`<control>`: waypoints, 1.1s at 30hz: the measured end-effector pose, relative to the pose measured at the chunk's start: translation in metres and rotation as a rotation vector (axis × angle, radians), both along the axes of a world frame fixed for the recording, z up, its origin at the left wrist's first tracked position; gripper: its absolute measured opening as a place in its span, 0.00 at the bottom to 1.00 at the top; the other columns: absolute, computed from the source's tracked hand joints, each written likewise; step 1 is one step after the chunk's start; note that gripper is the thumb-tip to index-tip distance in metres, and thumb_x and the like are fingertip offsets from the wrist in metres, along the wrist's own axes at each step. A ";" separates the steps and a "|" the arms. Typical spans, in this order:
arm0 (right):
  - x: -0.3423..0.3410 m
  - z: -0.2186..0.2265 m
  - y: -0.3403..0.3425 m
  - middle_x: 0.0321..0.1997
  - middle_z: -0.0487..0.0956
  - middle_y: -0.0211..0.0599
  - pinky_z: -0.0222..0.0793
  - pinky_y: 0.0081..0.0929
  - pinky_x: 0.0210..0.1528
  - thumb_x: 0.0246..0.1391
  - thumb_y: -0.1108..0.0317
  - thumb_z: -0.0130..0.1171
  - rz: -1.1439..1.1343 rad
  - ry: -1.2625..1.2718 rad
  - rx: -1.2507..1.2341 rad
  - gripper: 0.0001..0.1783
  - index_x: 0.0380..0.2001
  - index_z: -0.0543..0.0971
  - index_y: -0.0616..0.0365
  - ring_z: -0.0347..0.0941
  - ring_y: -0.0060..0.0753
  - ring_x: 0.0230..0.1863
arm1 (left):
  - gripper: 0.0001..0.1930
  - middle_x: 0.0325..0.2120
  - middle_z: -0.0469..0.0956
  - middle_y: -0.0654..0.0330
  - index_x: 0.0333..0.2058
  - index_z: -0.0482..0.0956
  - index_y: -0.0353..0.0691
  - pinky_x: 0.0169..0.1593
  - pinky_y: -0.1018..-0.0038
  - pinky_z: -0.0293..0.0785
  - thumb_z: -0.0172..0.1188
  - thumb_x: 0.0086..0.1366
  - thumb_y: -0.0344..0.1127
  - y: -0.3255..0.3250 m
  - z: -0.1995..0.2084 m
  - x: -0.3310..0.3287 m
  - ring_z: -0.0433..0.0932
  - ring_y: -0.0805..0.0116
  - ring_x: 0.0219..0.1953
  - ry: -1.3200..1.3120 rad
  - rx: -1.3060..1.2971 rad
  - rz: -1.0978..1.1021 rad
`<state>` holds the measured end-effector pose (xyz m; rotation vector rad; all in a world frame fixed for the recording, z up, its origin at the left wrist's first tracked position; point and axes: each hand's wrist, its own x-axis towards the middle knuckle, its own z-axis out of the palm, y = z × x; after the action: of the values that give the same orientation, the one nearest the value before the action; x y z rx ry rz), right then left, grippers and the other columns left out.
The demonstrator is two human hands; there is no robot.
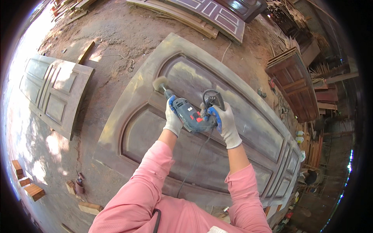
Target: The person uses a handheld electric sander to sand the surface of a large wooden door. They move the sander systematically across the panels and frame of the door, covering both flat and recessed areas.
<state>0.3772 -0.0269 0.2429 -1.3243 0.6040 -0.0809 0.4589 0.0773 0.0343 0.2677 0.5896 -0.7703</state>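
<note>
A dark grey power drill with red accents (187,113) is held across the large wooden door panel in front of me. My left hand (173,118), in a white glove with blue coating, is closed round its front end. Behind it, my right hand (226,125), gloved the same way, closes round the rear handle, partly hidden by a black round piece (213,99). A worn, pale sanding wheel (159,83) on the drill's shaft is at the door's frame, beside an arched moulding. The brown door (136,90) lies flat with pale, dusty patches. The drill's cord (192,166) runs down towards me.
Another panelled door (79,83) lies at the left. Wood blocks (35,192) sit on the ground at lower left. More doors (229,23) and planks (186,19) lie at the far side. A reddish door stack (293,85) and wood scraps stand at the right.
</note>
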 end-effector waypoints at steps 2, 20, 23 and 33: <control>-0.006 0.001 0.002 0.38 0.81 0.49 0.76 0.32 0.33 0.55 0.76 0.53 -0.057 -0.028 0.024 0.13 0.42 0.77 0.72 0.79 0.39 0.33 | 0.14 0.28 0.81 0.59 0.37 0.79 0.46 0.40 0.60 0.80 0.60 0.64 0.50 0.002 0.006 -0.001 0.81 0.60 0.31 -0.027 -0.033 -0.063; -0.089 -0.086 0.159 0.34 0.80 0.46 0.75 0.35 0.37 0.52 0.77 0.53 -0.601 -0.305 0.263 0.15 0.43 0.78 0.70 0.78 0.39 0.32 | 0.17 0.24 0.82 0.57 0.32 0.81 0.40 0.28 0.64 0.80 0.62 0.64 0.50 0.114 -0.007 -0.003 0.80 0.62 0.20 -0.169 0.142 -0.570; -0.090 -0.092 0.186 0.34 0.80 0.46 0.75 0.35 0.37 0.52 0.77 0.53 -0.569 -0.367 0.291 0.15 0.43 0.78 0.70 0.77 0.39 0.32 | 0.17 0.23 0.81 0.57 0.33 0.81 0.40 0.27 0.64 0.80 0.62 0.64 0.50 0.137 -0.012 0.020 0.79 0.62 0.20 -0.290 0.266 -0.596; -0.177 -0.098 0.310 0.36 0.80 0.46 0.75 0.36 0.43 0.51 0.77 0.53 -0.777 -0.285 0.182 0.16 0.45 0.76 0.68 0.77 0.39 0.36 | 0.16 0.22 0.80 0.59 0.33 0.79 0.42 0.26 0.67 0.78 0.60 0.65 0.51 0.227 -0.022 -0.069 0.78 0.64 0.19 -0.305 0.259 -0.691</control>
<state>0.2001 0.2833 0.1446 -0.8210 0.8270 -0.8154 0.3903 0.3040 0.0125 0.8401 0.2966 -1.2878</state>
